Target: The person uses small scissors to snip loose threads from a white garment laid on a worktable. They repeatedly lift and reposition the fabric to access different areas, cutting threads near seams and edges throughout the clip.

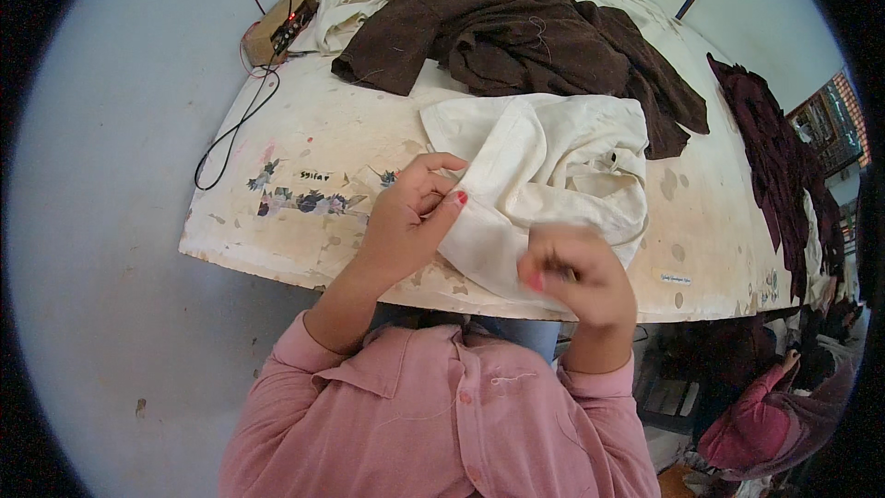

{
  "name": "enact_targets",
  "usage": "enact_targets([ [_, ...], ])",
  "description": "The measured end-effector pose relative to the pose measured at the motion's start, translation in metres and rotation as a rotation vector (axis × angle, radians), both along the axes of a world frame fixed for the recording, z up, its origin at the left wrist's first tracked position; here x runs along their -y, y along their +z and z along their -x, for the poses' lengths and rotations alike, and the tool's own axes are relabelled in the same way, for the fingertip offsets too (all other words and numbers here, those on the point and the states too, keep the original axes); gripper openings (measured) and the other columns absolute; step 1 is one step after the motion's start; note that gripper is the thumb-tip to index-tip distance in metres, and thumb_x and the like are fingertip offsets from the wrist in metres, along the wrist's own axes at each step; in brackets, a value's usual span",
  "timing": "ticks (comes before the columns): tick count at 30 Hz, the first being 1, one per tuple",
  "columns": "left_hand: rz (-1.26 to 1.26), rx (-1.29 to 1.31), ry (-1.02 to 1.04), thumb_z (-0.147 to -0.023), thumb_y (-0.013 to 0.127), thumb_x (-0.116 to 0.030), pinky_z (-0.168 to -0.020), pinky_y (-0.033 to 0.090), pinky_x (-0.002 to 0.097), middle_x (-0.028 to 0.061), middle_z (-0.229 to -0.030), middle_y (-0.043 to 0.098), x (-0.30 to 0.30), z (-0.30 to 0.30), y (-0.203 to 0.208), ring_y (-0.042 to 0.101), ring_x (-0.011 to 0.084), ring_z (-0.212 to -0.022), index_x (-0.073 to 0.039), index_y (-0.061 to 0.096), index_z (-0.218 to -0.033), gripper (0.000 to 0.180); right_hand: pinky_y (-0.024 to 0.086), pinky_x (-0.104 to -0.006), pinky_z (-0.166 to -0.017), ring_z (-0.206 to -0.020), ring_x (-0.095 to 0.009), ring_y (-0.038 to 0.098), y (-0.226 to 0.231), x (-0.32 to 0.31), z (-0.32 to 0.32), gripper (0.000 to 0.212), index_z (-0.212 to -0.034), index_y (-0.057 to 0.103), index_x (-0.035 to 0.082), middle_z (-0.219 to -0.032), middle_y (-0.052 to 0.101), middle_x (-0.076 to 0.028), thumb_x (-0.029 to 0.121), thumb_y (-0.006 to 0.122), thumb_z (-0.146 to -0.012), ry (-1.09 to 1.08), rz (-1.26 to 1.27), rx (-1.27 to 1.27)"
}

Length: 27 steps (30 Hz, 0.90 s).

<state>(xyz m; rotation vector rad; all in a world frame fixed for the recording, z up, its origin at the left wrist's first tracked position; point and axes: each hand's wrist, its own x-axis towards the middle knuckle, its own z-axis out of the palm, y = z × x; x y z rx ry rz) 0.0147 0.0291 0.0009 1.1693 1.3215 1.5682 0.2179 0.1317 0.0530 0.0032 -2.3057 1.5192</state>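
While the left hand pinches a folded edge of the cream-white garment at mid-frame, the right hand shows blurred at its lower right part.

The left fingers are clamped on the cloth, thumb against the fold; the right fingers look curled, but with the blur I cannot tell whether they close on anything. The garment lies crumpled in the centre of the frame on a pale, stained surface, just below a dark brown garment heaped across the top. At upper left are a boxy brown device and a looping black cable; maroon cloth lies at right.
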Motion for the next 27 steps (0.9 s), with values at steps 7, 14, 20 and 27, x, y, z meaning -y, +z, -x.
enact_targets([
  [7,-0.061,0.146,-0.033,-0.092,0.056,0.002,-0.071,0.046,0.0173,0.0035,-0.099,0.062,-0.003,-0.001,0.011,0.061,0.0054,-0.084,-0.004,0.041,-0.127,0.039,0.044,-0.0284,-0.067,-0.077,-0.024,0.058,0.013,0.003,-0.006,0.041,-0.125,0.059,0.004,-0.098,0.058,-0.012,0.010,0.065,-0.085,-0.126,-0.161,-0.030],
  [14,-0.040,0.301,-0.174,-0.093,0.059,-0.003,-0.075,0.046,0.0179,0.0037,-0.101,0.065,-0.001,0.003,0.008,0.059,0.0049,-0.087,-0.004,0.042,-0.127,0.038,0.049,-0.0336,-0.062,-0.071,-0.026,0.062,-0.012,0.010,0.023,0.045,-0.123,0.062,0.010,-0.089,0.065,-0.011,0.007,0.070,-0.078,-0.564,-0.482,-0.056],
  [20,-0.042,0.333,-0.199,-0.093,0.060,-0.004,-0.075,0.046,0.0184,0.0019,-0.099,0.066,0.002,0.004,0.009,0.059,0.0039,-0.087,-0.004,0.043,-0.126,0.037,0.050,-0.0313,-0.063,-0.072,-0.025,0.064,-0.003,0.008,0.025,0.044,-0.117,0.066,0.008,-0.089,0.067,-0.012,0.002,0.071,-0.073,-0.555,-0.636,-0.064],
  [27,-0.015,0.282,-0.171,-0.093,0.060,-0.003,-0.075,0.045,0.0171,0.0012,-0.097,0.066,0.000,0.003,0.008,0.059,0.0035,-0.087,-0.003,0.044,-0.125,0.035,0.049,-0.0301,-0.061,-0.071,-0.023,0.064,0.001,0.007,0.023,0.045,-0.115,0.067,0.006,-0.090,0.068,-0.012,-0.001,0.072,-0.071,-0.579,-0.657,-0.064],
])
